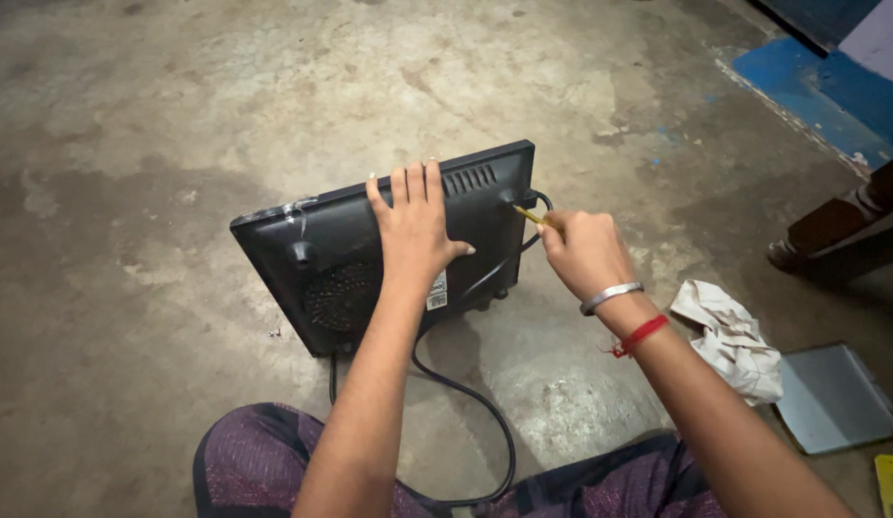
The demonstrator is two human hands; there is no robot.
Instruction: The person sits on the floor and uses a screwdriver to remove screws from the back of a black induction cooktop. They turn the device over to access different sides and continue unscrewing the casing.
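A black flat cooktop (322, 249) lies upside down on the concrete floor, its underside with a round fan grille and vent slots facing up. My left hand (414, 223) rests flat on that underside, fingers spread toward the far edge. My right hand (583, 251) grips a thin yellow-handled screwdriver (529, 216), its tip at the cooktop's far right corner. A metal bangle and a red thread circle the right wrist. A black power cord (485, 412) runs from that corner and loops down between my knees.
A crumpled white cloth (729, 336) lies to the right, beside a flat grey metal plate (835, 398). Dark wooden furniture legs (840, 225) stand at the far right. A blue painted ledge (811, 82) is in the top right corner. Small screws (274, 333) lie left of the cooktop.
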